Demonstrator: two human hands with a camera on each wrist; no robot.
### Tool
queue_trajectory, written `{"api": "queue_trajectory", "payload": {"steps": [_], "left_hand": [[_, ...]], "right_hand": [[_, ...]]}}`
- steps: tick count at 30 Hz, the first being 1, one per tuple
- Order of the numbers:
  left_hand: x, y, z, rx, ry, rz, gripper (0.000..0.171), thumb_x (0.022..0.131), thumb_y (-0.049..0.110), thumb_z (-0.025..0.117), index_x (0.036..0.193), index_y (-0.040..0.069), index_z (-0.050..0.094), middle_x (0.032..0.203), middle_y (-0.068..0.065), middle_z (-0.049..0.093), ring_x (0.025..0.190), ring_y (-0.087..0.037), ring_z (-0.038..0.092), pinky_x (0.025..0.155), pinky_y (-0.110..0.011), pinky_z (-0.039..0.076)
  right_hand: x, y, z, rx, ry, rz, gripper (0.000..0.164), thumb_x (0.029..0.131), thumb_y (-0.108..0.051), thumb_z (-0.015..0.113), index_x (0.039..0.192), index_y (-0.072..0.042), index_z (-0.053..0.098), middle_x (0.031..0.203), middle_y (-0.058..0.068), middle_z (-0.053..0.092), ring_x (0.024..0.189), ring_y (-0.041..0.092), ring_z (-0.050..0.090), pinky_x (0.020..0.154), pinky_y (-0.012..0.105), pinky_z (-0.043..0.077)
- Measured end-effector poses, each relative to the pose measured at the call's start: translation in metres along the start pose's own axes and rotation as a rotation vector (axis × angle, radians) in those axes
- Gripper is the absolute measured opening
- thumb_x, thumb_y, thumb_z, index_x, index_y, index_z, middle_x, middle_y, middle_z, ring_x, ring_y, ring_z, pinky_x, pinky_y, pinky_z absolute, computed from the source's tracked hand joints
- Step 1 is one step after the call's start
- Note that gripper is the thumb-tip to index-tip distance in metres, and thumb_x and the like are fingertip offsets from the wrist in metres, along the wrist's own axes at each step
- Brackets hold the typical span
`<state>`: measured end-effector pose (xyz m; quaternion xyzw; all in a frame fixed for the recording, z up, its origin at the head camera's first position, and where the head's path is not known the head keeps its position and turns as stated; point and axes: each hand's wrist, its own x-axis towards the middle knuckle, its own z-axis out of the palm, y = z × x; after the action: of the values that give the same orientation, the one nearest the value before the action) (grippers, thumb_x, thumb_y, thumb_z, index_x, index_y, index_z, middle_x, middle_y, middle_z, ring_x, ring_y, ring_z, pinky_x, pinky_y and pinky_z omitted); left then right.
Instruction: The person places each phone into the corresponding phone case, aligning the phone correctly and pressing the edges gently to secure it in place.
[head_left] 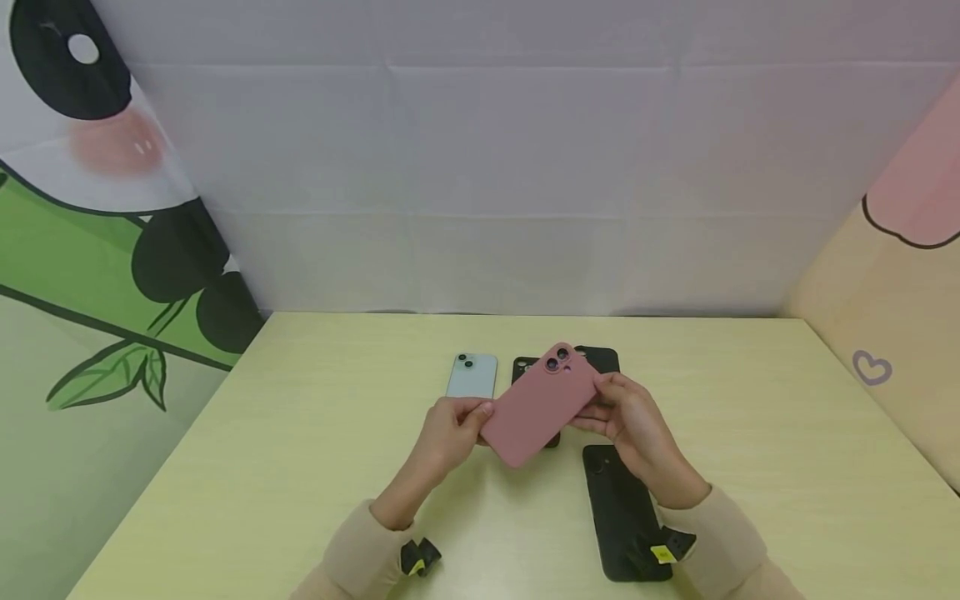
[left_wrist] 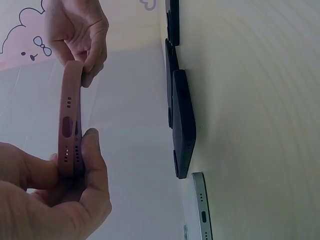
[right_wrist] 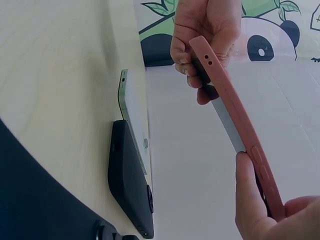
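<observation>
Both hands hold a pink phone case tilted above the table, its camera end up and to the right. My left hand pinches the lower left corner between thumb and fingers. At the upper right edge, my right hand grips the case with thumb and fingertips. The bottom edge, with its port cutout and small holes, faces the left wrist view. A flat grey surface shows along the underside of the case in the right wrist view. Behind the left hand lies a light blue phone, camera end away.
Behind the pink case lie two black phone-shaped pieces, one black piece with camera rings and another black piece to its right. A larger black phone-shaped piece lies beneath the right wrist. A pale wall stands behind the table.
</observation>
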<state>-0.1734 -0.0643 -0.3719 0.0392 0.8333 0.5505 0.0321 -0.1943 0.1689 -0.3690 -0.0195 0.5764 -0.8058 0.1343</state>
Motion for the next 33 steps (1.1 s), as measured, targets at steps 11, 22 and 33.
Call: {"api": "queue_trajectory", "payload": {"steps": [11,22,33], "left_hand": [[0.0002,-0.0005,-0.0053,0.008,-0.006,0.004,0.025,0.093,0.01,0.051,0.105,-0.008,0.064,0.082,-0.016,0.067,0.063,-0.016,0.065,0.065,-0.037,0.055],[0.0022,-0.0009,-0.0084,0.073,0.0,-0.025,0.024,0.095,0.011,0.048,0.102,-0.002,0.066,0.07,-0.006,0.06,0.059,-0.01,0.047,0.051,-0.023,0.037],[0.0019,-0.0016,-0.0079,0.106,-0.015,-0.045,0.024,0.095,0.013,0.048,0.101,0.0,0.067,0.069,-0.004,0.059,0.058,-0.011,0.046,0.05,-0.022,0.035]], "right_hand": [[0.0012,-0.0015,-0.0023,-0.051,-0.1,0.029,0.03,0.1,-0.017,0.033,0.113,0.008,0.045,0.087,0.004,0.066,0.076,0.018,0.069,0.079,0.042,0.053],[0.0039,0.0019,-0.0032,-0.21,-0.123,0.089,0.046,0.1,-0.031,0.034,0.131,0.002,0.033,0.088,0.008,0.062,0.072,0.02,0.068,0.071,0.04,0.055],[0.0045,0.0023,-0.005,-0.347,-0.062,0.023,0.046,0.097,-0.028,0.044,0.125,0.008,0.046,0.09,-0.002,0.061,0.075,0.006,0.061,0.069,0.02,0.052]]}}
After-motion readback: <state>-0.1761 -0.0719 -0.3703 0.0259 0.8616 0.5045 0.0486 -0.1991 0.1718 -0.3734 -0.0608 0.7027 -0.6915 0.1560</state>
